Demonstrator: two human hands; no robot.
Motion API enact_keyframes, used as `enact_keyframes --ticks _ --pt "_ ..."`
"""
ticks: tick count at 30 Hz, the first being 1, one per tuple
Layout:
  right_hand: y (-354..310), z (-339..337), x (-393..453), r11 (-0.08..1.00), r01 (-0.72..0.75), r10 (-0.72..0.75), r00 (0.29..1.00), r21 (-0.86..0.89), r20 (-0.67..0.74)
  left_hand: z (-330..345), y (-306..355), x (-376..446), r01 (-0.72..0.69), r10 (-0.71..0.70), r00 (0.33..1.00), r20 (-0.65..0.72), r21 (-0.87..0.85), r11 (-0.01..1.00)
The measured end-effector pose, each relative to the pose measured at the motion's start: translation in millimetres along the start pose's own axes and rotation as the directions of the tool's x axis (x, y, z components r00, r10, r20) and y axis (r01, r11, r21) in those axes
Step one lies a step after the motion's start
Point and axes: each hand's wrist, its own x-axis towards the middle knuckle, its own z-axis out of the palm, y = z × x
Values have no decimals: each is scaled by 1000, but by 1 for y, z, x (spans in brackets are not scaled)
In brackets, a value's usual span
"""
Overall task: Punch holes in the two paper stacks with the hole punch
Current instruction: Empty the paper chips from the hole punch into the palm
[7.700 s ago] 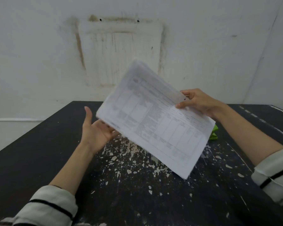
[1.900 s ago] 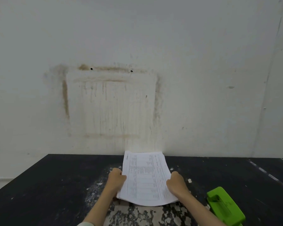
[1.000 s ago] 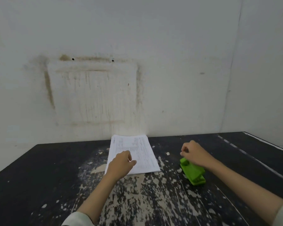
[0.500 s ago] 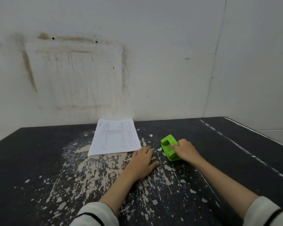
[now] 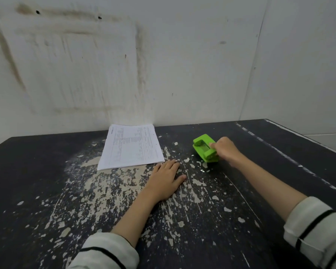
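A stack of printed white paper (image 5: 131,146) lies flat on the black table, its far edge against the wall. Small punched holes show along its right side. A bright green hole punch (image 5: 204,147) stands on the table to the right of the paper. My right hand (image 5: 225,149) grips the punch at its near right end. My left hand (image 5: 166,178) rests palm down on the table just in front of the paper's near right corner, fingers straight, holding nothing. Only one paper stack is in view.
The black table (image 5: 37,181) has worn, flaking paint with pale patches across its middle. A stained white wall (image 5: 163,65) rises directly behind the table. The table's right edge (image 5: 306,138) runs diagonally at the far right.
My left hand left the paper and settled flat on the table. My right hand took hold of the green punch, which now sits a little farther from the paper.
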Motion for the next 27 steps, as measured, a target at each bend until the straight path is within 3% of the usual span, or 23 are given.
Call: enact_keyframes --ticks 6,12,15,18,22,24,27 --pt "5 2 21 999 -28 28 999 -27 -27 2 -2 1 -3 3 1000 -2 -8 1000" --pt "10 10 24 993 46 -51 998 -108 -43 4 -2 2 -5 5 1000 -14 -6 1000" --pt "13 12 19 997 50 -52 998 -57 -36 3 -2 1 -9 9 1000 -15 -9 1000" --pt "20 10 8 997 60 -52 988 50 -144 2 -2 3 -9 8 1000 -15 -34 999" --pt "26 9 -21 935 149 -43 948 321 -314 -4 1 14 39 -44 997 -70 -77 996" --pt "27 11 -37 856 165 -17 956 489 -292 -6 5 23 63 -80 988 -134 -128 990" --pt "26 14 -53 638 74 58 988 767 -144 -5 12 40 60 -113 972 -205 -253 966"
